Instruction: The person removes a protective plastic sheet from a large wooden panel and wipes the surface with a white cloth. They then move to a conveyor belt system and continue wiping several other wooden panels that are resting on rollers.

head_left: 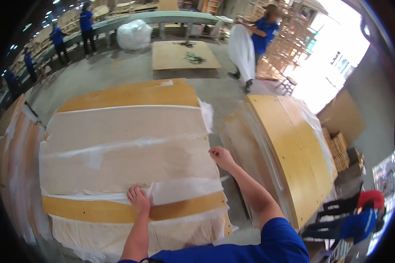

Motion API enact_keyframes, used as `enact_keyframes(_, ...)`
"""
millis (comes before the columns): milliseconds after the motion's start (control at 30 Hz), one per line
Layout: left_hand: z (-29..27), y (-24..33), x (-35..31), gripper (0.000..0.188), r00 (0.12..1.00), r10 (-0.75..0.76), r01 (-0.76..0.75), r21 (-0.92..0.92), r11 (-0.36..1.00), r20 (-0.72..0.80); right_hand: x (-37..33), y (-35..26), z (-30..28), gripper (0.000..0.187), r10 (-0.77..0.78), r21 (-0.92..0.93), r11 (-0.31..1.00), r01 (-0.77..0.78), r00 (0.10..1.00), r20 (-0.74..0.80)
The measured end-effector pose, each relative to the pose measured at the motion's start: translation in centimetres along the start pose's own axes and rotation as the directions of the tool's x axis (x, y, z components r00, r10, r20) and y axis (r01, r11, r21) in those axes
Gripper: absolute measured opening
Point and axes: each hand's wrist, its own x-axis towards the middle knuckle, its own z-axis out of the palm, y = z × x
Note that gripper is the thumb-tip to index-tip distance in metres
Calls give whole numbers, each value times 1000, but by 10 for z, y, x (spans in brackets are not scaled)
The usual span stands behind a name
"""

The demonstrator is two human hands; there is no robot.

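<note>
A wide stack of panels stands in front of me, its top a pale beige sheet (127, 162) with thin translucent white film (175, 190) across it. Along the near edge of that film, my left hand (138, 199) is closed, fingers bent on the film, which wrinkles beside them. Below it runs a yellow-brown board (96, 210). My right hand (222, 158) is at the stack's right edge, its fingers drawn together in a pinch. Whatever lies between those fingertips is too small to make out.
Another wrapped stack with a yellow board (289, 153) on top stands close at the right. More wrapped panels (19, 166) line the left. A low wooden platform (184, 57) lies ahead; beside it a person (262, 37) handles a white bundle (242, 48). Two people are at lower right.
</note>
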Motion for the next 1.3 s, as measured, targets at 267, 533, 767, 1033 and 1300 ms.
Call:
enact_keyframes(267,-8,-2,-4,16,998,59,-60,63,996,28,218,34,38,49,-39,-471,882,20,999,-31)
enact_keyframes(533,-19,1,-7,17,999,9,-12,64,998,52,291,54,92,31,14,-709,705,-5,1000,7)
enact_keyframes(767,6,34,33,16,982,165,-176,-132,975,-93,233,59,92,20,-91,-219,973,74,994,-68)
enact_keyframes(1033,5,-11,-26,21,957,-290,254,-489,835,2,-139,-151,157,14,-317,369,900,-231,235,919)
enact_keyframes(1300,-161,-207,-51,36,711,-670,-156,-881,-447,214,-104,-129,132,64,-78,162,985,53,985,153)
